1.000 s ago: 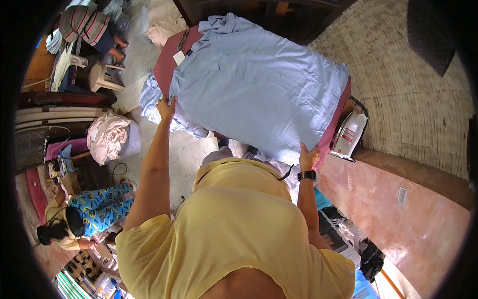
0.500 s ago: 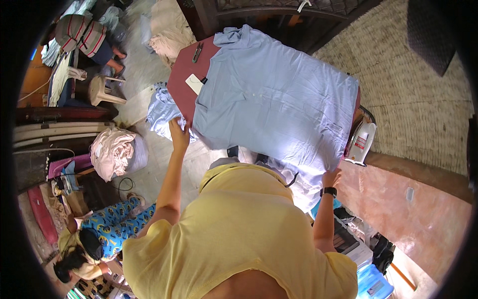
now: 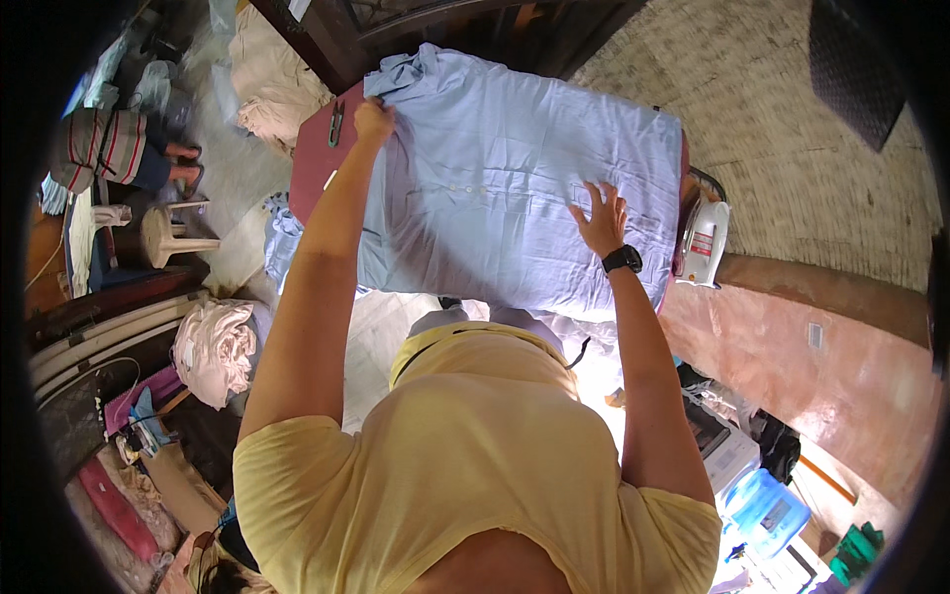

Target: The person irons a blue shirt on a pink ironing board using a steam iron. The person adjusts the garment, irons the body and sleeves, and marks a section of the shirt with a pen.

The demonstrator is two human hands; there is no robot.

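A light blue shirt with small buttons lies spread over a dark red ironing board. At its far left part, my left hand is closed on the edge of the cloth. My right hand hovers over or rests lightly on the right half, fingers spread; whether it touches I cannot tell. Close by my left hand, small thread snips lie on the board. A white iron stands at the board's right end.
Blue cloth hangs or lies by the board's left side. A bundle of pale pink fabric and a beige plastic stool stand to the left. Another person is at the far left. A blue water jug is at lower right.
Both my hands have moved from the shirt's near edge onto its farther parts. My left hand has taken hold of the far left edge; the right has opened over the cloth.
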